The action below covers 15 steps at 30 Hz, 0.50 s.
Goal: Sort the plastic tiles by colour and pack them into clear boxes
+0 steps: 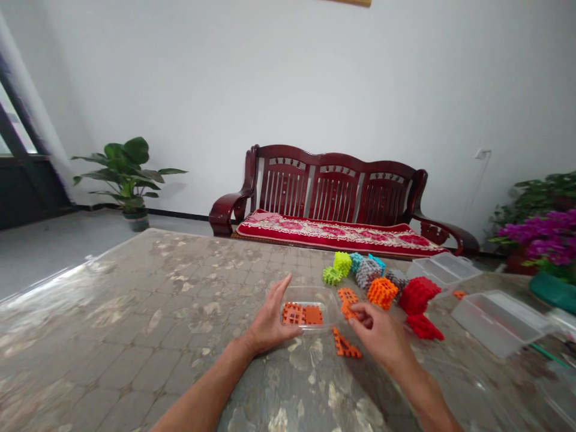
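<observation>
A small clear plastic box (324, 293) sits on the table with two orange waffle-shaped blocks (302, 314) lying inside. My left hand (271, 319) rests against the box's left side, fingers apart and curved round its edge. My right hand (377, 332) hovers at the box's right corner, its fingers pinched on another orange block (348, 309). One more orange block (346, 346) lies on the table below my right hand.
Behind the box lie piles of orange (382, 292), red (418, 295), green (337, 267), grey (368, 272) and blue blocks. Clear boxes with lids (499, 319) stand at the right. Flowers (546, 237) are at the far right, a wooden bench (335, 198) beyond the table (148, 318).
</observation>
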Each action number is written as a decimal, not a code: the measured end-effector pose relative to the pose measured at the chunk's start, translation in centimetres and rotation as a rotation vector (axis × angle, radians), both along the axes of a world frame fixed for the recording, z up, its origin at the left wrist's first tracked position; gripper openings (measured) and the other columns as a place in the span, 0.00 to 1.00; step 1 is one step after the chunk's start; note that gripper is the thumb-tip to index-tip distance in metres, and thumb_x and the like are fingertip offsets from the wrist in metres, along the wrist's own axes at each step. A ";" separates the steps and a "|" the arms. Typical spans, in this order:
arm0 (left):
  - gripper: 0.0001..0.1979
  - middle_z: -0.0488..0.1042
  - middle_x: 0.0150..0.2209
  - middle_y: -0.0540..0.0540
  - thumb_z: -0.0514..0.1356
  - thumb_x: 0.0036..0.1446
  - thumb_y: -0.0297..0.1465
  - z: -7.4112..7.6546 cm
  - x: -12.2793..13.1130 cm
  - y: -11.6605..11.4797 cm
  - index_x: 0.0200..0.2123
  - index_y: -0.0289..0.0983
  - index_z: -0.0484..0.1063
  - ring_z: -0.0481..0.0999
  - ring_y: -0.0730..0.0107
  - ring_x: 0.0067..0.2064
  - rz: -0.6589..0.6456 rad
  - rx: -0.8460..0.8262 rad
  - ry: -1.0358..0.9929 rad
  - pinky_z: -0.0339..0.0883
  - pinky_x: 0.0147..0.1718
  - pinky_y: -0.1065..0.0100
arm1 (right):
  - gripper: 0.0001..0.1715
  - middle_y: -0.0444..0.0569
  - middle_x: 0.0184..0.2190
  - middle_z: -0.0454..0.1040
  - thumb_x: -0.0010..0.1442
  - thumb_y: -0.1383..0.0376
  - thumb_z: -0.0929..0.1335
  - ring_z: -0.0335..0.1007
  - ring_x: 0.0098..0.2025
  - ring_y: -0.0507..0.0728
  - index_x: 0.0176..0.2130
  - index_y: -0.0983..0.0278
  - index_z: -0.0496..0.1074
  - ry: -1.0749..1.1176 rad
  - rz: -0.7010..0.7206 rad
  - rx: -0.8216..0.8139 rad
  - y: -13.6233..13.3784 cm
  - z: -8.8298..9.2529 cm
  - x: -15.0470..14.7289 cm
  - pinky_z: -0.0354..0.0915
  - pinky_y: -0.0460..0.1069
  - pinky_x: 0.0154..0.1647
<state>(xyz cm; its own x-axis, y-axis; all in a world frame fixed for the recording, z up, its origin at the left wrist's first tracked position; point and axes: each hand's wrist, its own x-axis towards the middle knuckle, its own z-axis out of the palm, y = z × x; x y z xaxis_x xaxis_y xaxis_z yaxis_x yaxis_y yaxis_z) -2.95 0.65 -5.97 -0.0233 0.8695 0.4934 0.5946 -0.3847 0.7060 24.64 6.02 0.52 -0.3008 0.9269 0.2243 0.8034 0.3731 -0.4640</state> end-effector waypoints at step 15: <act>0.55 0.53 0.68 0.34 0.71 0.48 0.38 0.7 0.3 -0.2 0.71 0.41 0.43 0.55 0.46 0.69 -0.027 0.008 -0.007 0.50 0.67 0.43 | 0.17 0.48 0.43 0.82 0.63 0.62 0.64 0.76 0.46 0.57 0.46 0.59 0.78 -0.047 0.194 -0.121 0.8 1.2 -7.6 0.65 0.48 0.45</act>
